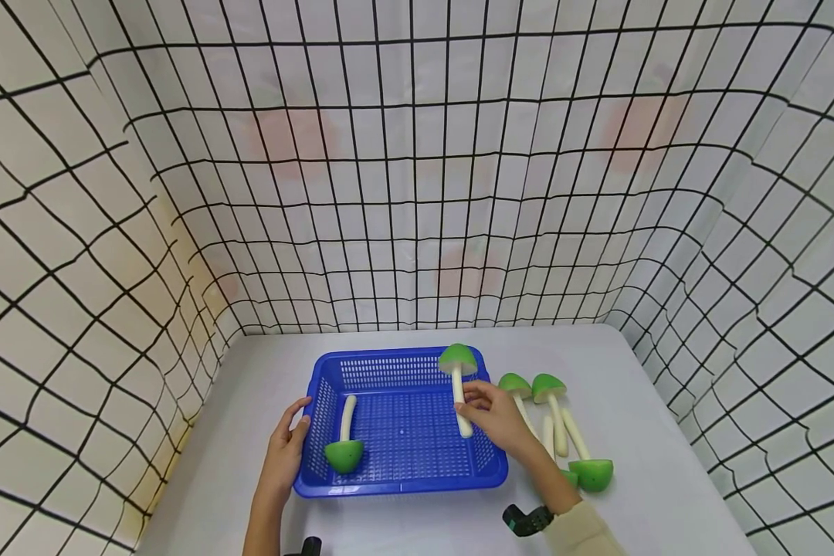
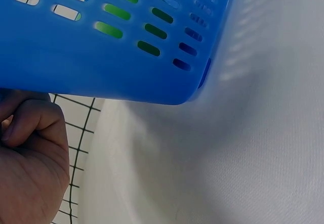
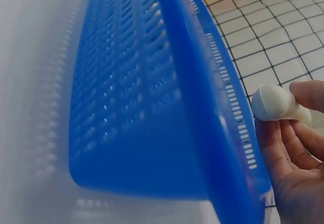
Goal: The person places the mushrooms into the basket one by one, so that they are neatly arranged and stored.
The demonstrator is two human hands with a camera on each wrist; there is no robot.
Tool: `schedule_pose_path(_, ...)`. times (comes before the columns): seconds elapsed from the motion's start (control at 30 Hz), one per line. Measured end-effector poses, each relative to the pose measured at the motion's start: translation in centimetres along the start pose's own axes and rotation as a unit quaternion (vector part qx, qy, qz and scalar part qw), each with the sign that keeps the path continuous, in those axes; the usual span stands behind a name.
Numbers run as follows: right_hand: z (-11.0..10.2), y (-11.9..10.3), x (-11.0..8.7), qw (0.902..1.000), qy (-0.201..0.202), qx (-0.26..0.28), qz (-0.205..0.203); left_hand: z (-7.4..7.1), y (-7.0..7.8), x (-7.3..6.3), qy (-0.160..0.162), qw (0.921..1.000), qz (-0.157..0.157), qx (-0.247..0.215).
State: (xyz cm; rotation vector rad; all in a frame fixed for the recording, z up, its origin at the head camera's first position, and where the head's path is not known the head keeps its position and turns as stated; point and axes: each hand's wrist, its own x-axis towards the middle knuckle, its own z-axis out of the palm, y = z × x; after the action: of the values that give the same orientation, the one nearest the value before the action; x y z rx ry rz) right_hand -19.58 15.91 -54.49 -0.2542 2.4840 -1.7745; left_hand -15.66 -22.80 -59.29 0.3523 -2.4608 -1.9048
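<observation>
Right hand (image 1: 498, 417) pinches green-domed, white-stemmed mushroom (image 1: 457, 382); left hand (image 1: 285, 449) grips blue perforated plastic basket (image 1: 389, 489). Loose pinch could drop mushroom.

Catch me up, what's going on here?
A person's right hand pinches a green-capped mushroom by its stem above the right end of a blue basket. The left hand holds the basket at its left rim. One other mushroom lies inside; four more lie on the white table to the right, one partly hidden by the right arm.
</observation>
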Motion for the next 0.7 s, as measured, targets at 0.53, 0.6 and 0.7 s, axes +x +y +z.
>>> schedule_pose_path(0.53,2.5,-0.3,0.6,0.9995,-0.028,-0.010,0.002,-0.1,0.0,-0.1,-0.002,1.0000,-0.004,-0.008)
schedule_pose_path(0.6,2.9,-0.2,0.8,0.9995,-0.031,-0.011,0.001,0.0,0.0,-0.2,-0.002,1.0000,-0.004,-0.009)
schedule_pose_path(0.7,3.5,-0.3,0.9,0.9992,-0.035,-0.016,-0.005,0.0,0.1,-0.2,-0.003,1.0000,-0.003,-0.009)
